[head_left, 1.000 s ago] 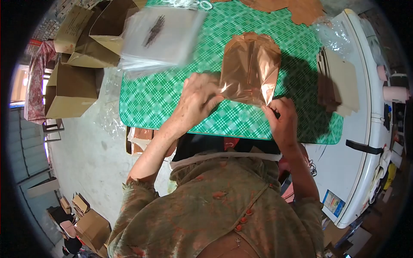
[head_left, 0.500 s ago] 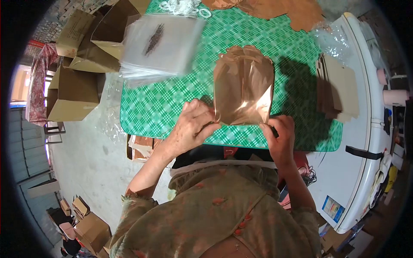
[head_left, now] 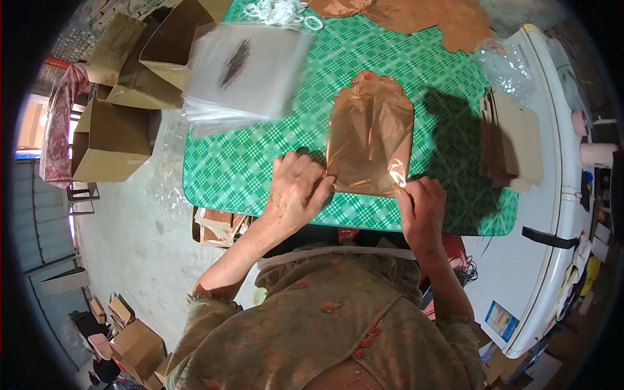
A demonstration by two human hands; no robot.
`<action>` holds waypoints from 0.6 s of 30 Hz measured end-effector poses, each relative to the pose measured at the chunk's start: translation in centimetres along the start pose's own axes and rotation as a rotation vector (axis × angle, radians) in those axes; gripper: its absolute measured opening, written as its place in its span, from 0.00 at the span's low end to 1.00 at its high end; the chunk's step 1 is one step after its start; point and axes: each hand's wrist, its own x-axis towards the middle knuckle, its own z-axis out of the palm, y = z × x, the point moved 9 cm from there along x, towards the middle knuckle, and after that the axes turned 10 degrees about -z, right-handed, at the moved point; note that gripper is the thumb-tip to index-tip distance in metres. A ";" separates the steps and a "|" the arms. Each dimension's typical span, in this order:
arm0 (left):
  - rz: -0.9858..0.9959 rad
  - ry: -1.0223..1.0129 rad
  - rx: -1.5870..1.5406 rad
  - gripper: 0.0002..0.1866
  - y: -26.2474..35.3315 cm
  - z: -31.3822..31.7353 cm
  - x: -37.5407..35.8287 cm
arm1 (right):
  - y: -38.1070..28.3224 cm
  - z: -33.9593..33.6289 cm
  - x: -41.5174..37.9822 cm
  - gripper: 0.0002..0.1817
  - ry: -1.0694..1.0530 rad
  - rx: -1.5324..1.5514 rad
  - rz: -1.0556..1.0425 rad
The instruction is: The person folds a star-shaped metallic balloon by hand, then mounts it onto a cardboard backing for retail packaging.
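The shiny copper-coloured plastic bag with a scalloped far edge (head_left: 371, 140) lies over the near middle of the green checked tablecloth (head_left: 253, 156), its straight edge towards the person, probably so that both corners are in easy reach. The left hand (head_left: 296, 192) pinches the near left corner between thumb and fingers, and the right hand (head_left: 422, 211) pinches the near right corner likewise, both grips closed on the thin film; held apart like this, they seem meant to keep that edge taut and square. To the far left lies a stack of clear plastic sleeves (head_left: 260, 71), and to the right a stack of beige card sheets (head_left: 517, 136), each set aside, perhaps to leave working room between them.
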 end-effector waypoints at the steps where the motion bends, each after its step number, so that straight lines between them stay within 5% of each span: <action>1: -0.001 0.001 0.004 0.07 0.0 0.0 0.0 | 0.0 0.1 0.0 0.06 -0.001 -0.004 -0.008; 18: 0.062 0.080 0.216 0.07 0.8 0.9 0.0 | 0.0 0.6 0.1 0.07 -0.011 -0.086 -0.027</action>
